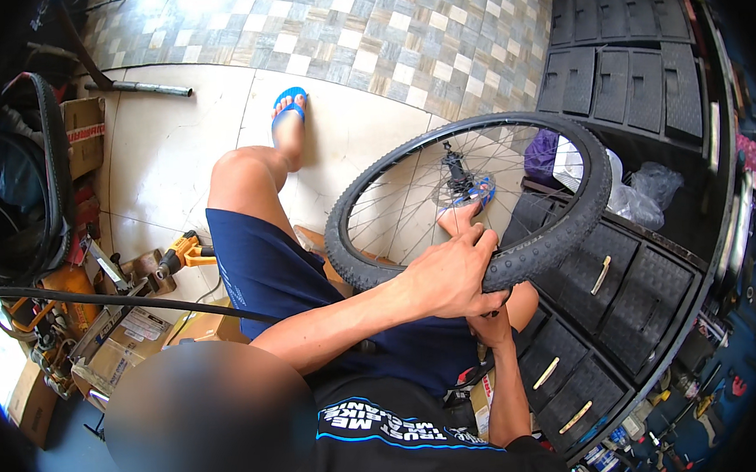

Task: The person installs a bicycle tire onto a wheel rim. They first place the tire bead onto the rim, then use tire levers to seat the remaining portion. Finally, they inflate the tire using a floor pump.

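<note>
A bicycle wheel (pixel 569 250) with a black knobby tyre, thin spokes and a disc rotor (pixel 470 189) around its hub (pixel 454 166) leans tilted in front of my lap. My left hand (pixel 451 275) reaches across from the left and is closed over the near part of the tyre, fingers on the rim side and thumb on the outer tread. Just below it, my right hand (pixel 491 326) is closed against the underside of the same stretch of tyre. Its fingertips are mostly hidden by the tyre and my left hand.
Black drawer cabinets (pixel 646 306) stand close on the right, with clear plastic bags (pixel 644 198) behind the wheel. To the left are a yellow power tool (pixel 187 252), cardboard boxes (pixel 125 342) and a loose tyre (pixel 54 152). A metal tube (pixel 153 89) lies on the tiled floor (pixel 191 144).
</note>
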### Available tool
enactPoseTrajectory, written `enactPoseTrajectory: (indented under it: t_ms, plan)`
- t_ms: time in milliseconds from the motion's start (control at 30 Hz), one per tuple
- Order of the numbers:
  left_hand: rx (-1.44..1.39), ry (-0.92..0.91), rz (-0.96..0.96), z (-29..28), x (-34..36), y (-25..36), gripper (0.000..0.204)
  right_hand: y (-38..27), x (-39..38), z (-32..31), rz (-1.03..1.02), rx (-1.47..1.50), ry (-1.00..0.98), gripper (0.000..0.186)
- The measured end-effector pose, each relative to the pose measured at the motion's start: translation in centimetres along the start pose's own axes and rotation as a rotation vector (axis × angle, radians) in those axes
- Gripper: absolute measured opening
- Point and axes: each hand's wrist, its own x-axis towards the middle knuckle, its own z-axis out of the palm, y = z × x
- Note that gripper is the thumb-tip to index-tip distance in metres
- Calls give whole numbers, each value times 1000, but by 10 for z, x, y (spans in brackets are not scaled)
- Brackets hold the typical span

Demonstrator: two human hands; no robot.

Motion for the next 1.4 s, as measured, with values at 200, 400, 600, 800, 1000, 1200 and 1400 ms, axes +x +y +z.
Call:
enactPoseTrajectory:
  t_ms: [200,400,600,800,1000,1200,1400]
  plan:
    - [18,-2,-6,4,-3,2,65,4,0,2,-41,-40,25,16]
    - [-29,90,-39,9,-10,4,86,3,-5,3,-44,-168,27,25]
    - [174,92,-65,9,-10,14,87,2,-3,8,-223,-177,88,29]
    - [223,202,-43,13,-16,16,78,8,1,10,-342,-202,77,37]
    - [93,143,-220,18,-4,13,44,8,3,11,-368,-236,264,45]
    - [57,173,-255,-10,35,4,45,49,-76,-37,-307,73,915,45]
    - [-6,120,-228,-45,91,5,61,108,-258,-106,-376,715,1659,50]
